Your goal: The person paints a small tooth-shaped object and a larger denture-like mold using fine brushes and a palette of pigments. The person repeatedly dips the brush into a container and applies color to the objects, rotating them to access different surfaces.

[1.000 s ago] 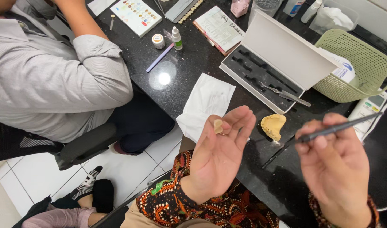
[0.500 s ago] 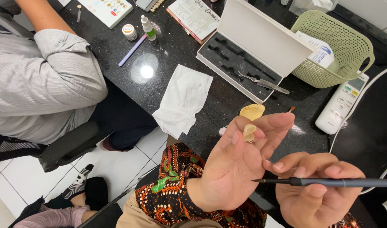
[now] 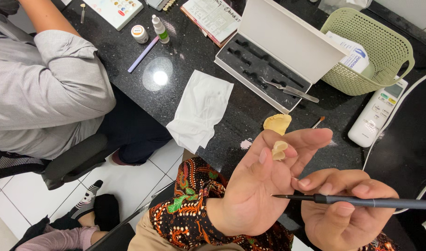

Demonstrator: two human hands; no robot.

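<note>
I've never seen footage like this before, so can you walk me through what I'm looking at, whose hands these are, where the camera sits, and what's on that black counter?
The camera sits on a person's head and looks down at their own bare hands. The left hand pinches a small cream tooth-shaped piece between thumb and fingers. The right hand holds a thin dark brush pointing left. On the black counter lie a white tissue, an open white tool case with a metal instrument, a yellowish lump, a green basket and a white remote. The grey-sleeved arm at left belongs to a co-worker.
</note>
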